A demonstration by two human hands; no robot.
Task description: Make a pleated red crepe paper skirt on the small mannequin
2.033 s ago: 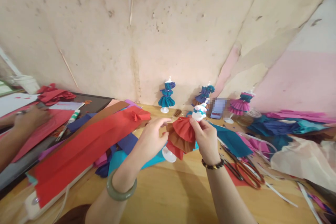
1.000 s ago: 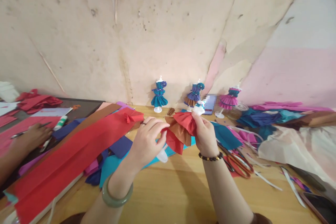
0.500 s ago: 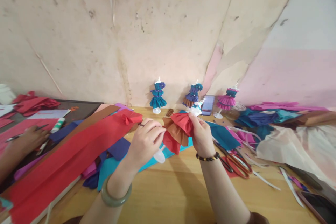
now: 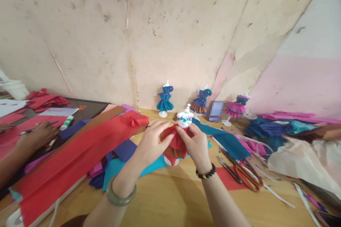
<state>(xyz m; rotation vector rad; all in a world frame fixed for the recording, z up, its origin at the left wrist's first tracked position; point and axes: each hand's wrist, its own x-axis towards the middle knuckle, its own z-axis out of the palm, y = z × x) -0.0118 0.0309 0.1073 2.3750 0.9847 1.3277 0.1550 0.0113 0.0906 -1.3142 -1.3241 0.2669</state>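
A small white mannequin point(image 4: 184, 120) with teal and pink trim at its chest stands roughly upright between my hands. Around it is a layered red and brown skirt point(image 4: 178, 142), and part of its white base shows underneath. My right hand point(image 4: 195, 145) pinches the red top layer at the waist with thumb and fingers. From the other side, my left hand point(image 4: 152, 141) curls round the same skirt, its thumb pressed on the red folds. Its fingertips are partly hidden behind the fabric.
Three dressed mannequins, in teal point(image 4: 164, 101), purple and brown point(image 4: 200, 101), and pink point(image 4: 236, 106), stand by the wall. Scissors point(image 4: 249, 175) and snips point(image 4: 229, 170) lie right. A long red cloth strip point(image 4: 85, 156) covers the left. Another person's hand point(image 4: 39, 136) holds a pen.
The mannequin has gone from tilted to upright, its white torso now visible. My left hand has moved from beside the skirt onto it. The view has shifted slightly left.
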